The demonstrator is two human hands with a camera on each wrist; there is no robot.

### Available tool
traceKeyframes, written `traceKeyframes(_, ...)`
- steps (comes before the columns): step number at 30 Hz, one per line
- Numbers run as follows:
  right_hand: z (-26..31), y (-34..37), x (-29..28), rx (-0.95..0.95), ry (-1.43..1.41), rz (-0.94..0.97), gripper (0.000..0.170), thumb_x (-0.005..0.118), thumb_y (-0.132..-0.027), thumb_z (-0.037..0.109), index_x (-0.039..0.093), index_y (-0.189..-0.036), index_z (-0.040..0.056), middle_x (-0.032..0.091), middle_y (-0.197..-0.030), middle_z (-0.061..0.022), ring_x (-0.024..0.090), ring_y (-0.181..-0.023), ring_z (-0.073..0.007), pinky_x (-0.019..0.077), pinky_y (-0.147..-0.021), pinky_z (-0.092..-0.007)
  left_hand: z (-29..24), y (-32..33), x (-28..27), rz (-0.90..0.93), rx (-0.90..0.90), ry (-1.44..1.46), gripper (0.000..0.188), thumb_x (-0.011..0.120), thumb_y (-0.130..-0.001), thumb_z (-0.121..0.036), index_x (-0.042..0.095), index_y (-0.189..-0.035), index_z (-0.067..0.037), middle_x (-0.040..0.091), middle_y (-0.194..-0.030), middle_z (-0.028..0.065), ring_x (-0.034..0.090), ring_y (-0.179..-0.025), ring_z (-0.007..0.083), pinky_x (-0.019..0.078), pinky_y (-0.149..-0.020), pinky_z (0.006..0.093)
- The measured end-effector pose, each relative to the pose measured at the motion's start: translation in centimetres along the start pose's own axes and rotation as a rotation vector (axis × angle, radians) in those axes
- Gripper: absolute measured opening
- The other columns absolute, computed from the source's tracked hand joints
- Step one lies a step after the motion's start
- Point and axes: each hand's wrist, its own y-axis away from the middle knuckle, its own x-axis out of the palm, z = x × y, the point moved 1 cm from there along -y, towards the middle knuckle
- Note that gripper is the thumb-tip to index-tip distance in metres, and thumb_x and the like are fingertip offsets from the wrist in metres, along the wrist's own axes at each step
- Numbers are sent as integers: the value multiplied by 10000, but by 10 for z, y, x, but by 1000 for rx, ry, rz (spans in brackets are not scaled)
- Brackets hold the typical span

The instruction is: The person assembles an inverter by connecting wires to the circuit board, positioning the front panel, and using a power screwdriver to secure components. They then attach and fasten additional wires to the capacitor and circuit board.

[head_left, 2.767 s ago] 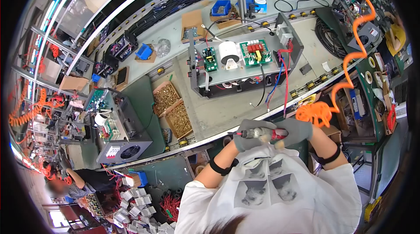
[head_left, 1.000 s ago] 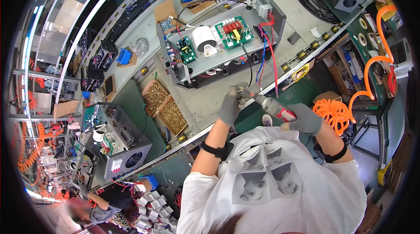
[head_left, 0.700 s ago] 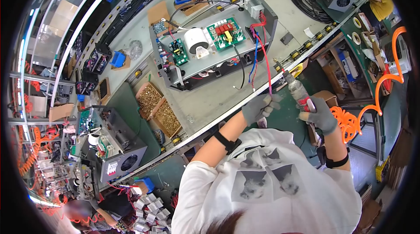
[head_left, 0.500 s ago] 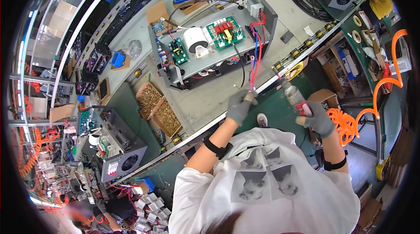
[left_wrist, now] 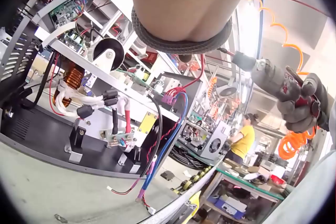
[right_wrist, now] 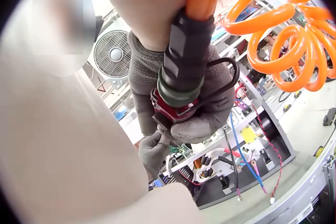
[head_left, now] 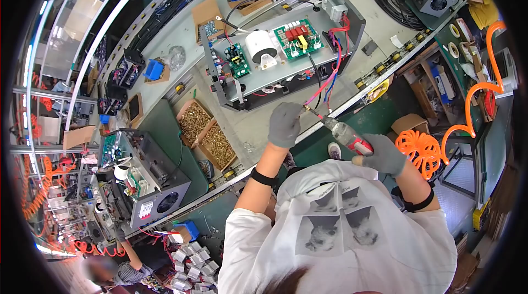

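Note:
My gloved left hand (head_left: 285, 124) pinches the end of a red wire (head_left: 328, 81) that runs out of the open machine chassis (head_left: 264, 88). In the left wrist view the cuff hides those fingers, and the red wire (left_wrist: 202, 66) rises behind it. My gloved right hand (head_left: 387, 155) grips an air screwdriver (head_left: 342, 132) with a red and clear body. Its thin bit points at the wire end, right by the left fingertips. The right wrist view shows the fingers wrapped round the tool's black hose fitting (right_wrist: 185, 56). Blue wires (left_wrist: 173, 142) hang loose from the chassis.
An orange coiled hose (head_left: 421, 151) hangs at the right. Boxes of brass fittings (head_left: 217, 144) lie left of the chassis, and a second machine (head_left: 151, 184) stands beyond them. The bench edge (head_left: 264, 168) runs below the chassis. Another person (left_wrist: 243, 141) in yellow stands farther off.
My right hand has swung the screwdriver from the body, then leftward to the wire end. The left hand left the tool, took hold of the red wire and drew it left.

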Motion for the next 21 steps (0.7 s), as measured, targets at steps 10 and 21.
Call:
traceKeyframes(10,11,-10,12,24,-278,45,435,734,-682,303,600,-974,9,602,-787,-113,567,-735,-194,455,-696,-329,11,-2,-6,150,147,-325,364,540,-684,-15,572,-1045,-50,597,-878,138,567,-791,316,457,-705,399)
traceKeyframes(21,21,-86,57,41,-26,-20,492,720,-690,388,612,-991,14,628,-900,-201,605,-845,-334,455,-755,-380,66,-4,16,-291,-1301,1354,191,484,-942,-223,569,-883,-64,518,-671,11,353,-483,61,247,-408,221)
